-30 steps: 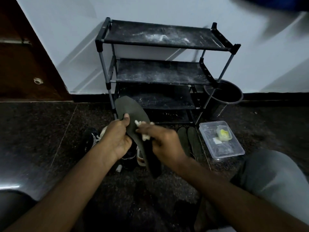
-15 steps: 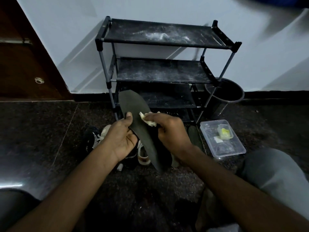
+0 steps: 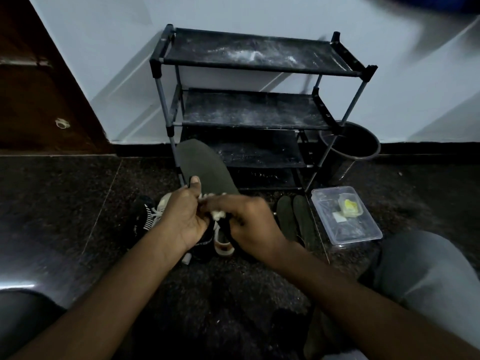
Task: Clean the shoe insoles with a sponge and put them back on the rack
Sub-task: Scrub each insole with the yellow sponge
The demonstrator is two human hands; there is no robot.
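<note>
left hand (image 3: 183, 216) grips flat oval insole (image 3: 205, 167); right hand (image 3: 249, 224) pinches crumpled sponge (image 3: 217, 214).

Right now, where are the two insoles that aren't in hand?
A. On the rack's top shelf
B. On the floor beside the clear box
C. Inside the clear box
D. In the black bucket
B: the two insoles lie side by side on the floor in front of the rack, just left of the clear box.
</note>
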